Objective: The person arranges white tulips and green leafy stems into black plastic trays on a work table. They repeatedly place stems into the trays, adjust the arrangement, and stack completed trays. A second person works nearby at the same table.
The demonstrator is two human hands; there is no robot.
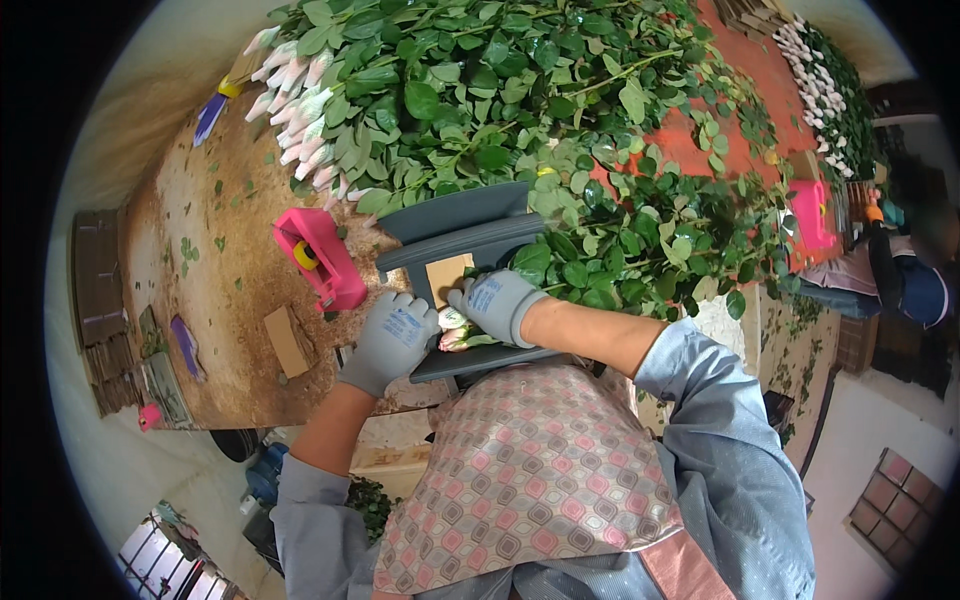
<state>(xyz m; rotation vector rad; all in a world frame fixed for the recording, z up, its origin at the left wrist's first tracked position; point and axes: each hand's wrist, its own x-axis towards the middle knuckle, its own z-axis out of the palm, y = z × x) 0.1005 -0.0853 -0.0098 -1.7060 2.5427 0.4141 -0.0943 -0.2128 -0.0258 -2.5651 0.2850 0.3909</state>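
In front of me stands a dark grey cradle-like stand [460,238] with raised sides. Inside it lie a piece of brown cardboard [449,272] and a few pale pink and white rosebuds [458,342]. My right hand [498,304], in a grey glove, is closed at the buds, its fingertips by a white one and the cardboard's lower edge. The gloved left hand [393,338] has its fingers curled beside the same buds, at the stand's left side; whatever it grips is hidden. The rose stems under my right hand are mostly out of sight.
A pink tape dispenser [325,262] and a cardboard piece [288,340] sit left on the worn table. Leafy roses [480,110] are heaped across the back. Another pink dispenser [812,215] stands far right, near another person [915,280]. A purple-and-yellow item [212,112] lies back left.
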